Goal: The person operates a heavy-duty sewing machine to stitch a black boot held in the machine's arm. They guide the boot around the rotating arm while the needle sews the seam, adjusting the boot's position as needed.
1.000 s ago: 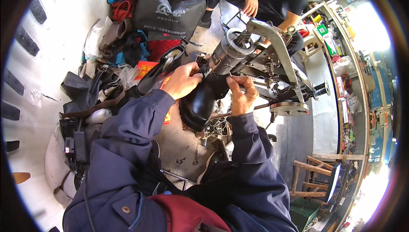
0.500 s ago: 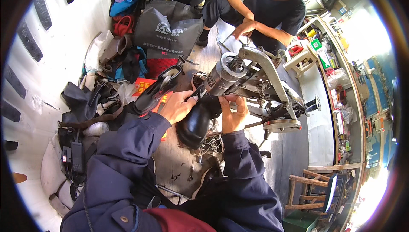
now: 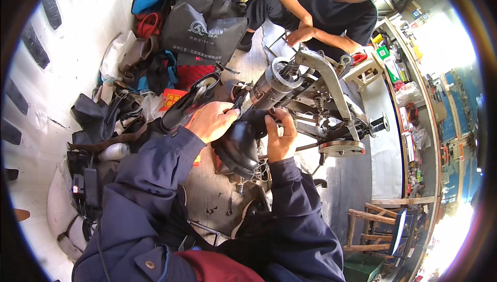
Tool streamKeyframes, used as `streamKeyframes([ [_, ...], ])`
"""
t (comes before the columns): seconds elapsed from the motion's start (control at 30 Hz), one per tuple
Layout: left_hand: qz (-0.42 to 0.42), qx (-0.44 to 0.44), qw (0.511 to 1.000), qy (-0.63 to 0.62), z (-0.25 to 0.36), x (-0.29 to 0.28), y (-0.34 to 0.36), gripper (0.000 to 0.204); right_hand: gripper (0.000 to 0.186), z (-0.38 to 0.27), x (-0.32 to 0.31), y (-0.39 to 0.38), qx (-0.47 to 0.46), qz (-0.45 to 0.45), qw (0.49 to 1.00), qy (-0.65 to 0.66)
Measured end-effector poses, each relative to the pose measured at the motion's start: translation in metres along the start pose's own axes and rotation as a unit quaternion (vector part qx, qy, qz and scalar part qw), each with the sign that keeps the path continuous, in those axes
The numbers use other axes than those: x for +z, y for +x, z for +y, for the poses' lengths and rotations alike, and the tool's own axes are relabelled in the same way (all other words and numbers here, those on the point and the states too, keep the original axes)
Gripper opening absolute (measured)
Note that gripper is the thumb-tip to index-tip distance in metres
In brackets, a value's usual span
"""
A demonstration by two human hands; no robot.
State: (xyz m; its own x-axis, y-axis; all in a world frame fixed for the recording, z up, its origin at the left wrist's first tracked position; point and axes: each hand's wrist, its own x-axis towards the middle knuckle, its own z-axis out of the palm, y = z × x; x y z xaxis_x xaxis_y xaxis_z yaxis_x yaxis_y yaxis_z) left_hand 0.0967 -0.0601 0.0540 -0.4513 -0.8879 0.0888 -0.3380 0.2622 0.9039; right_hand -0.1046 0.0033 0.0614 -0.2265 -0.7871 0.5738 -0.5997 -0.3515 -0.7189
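Observation:
A black leather shoe (image 3: 237,150) hangs below the cylindrical grey arm (image 3: 269,89) of a metal shoe-stitching machine, its rounded toe toward me. My left hand (image 3: 212,120) is closed on the shoe's upper edge at the left, thumb and fingers pinched beside the machine's end. On the other side my right hand (image 3: 281,136) grips the upper's edge between thumb and bent fingers, close under the arm. The spot where the shoe meets the machine is partly hidden by the arm and my fingers. A second black shoe (image 3: 192,102) lies just left of my left hand.
The machine's curved lever (image 3: 331,82) and handwheel (image 3: 341,148) extend to the right. A person in black (image 3: 329,20) sits beyond it. A dark bag (image 3: 204,31) and piled leather pieces (image 3: 111,119) lie left. Wooden stool (image 3: 375,230) and shelves (image 3: 406,126) stand right.
The shoe has turned slightly, and more of its ridged sole edge shows. My left hand has risen a little; my right hand's fingers have shifted up and left. The seated person's hands have moved slightly.

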Motion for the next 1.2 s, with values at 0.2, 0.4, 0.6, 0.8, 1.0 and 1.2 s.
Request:
streamKeyframes([
  [0.2,0.009,0.006,1.000,-0.024,-0.004,0.004,-0.001,0.031,0.011,0.003,0.006,0.002,0.144,0.045,0.983,0.104],
  [0.4,0.006,-0.118,0.980,-0.163,-0.010,0.013,0.002,0.028,0.008,0.000,0.005,0.003,0.110,0.037,0.985,0.129],
  [0.6,0.045,-0.106,0.974,-0.194,-0.016,0.018,0.002,0.035,0.011,-0.005,0.001,0.002,0.089,0.005,0.990,0.112],
  [0.8,0.054,0.112,0.990,0.065,-0.011,0.002,0.004,0.018,0.011,-0.012,-0.020,0.004,0.129,-0.041,0.988,0.073],
  [1.0,0.029,0.207,0.969,0.132,-0.014,-0.009,0.016,0.020,0.020,0.016,-0.081,-0.005,0.132,-0.071,0.985,-0.084],
  [1.2,-0.015,0.136,0.988,0.066,-0.009,-0.014,0.016,0.024,0.033,0.089,-0.190,-0.035,0.361,-0.108,0.902,-0.211],
])
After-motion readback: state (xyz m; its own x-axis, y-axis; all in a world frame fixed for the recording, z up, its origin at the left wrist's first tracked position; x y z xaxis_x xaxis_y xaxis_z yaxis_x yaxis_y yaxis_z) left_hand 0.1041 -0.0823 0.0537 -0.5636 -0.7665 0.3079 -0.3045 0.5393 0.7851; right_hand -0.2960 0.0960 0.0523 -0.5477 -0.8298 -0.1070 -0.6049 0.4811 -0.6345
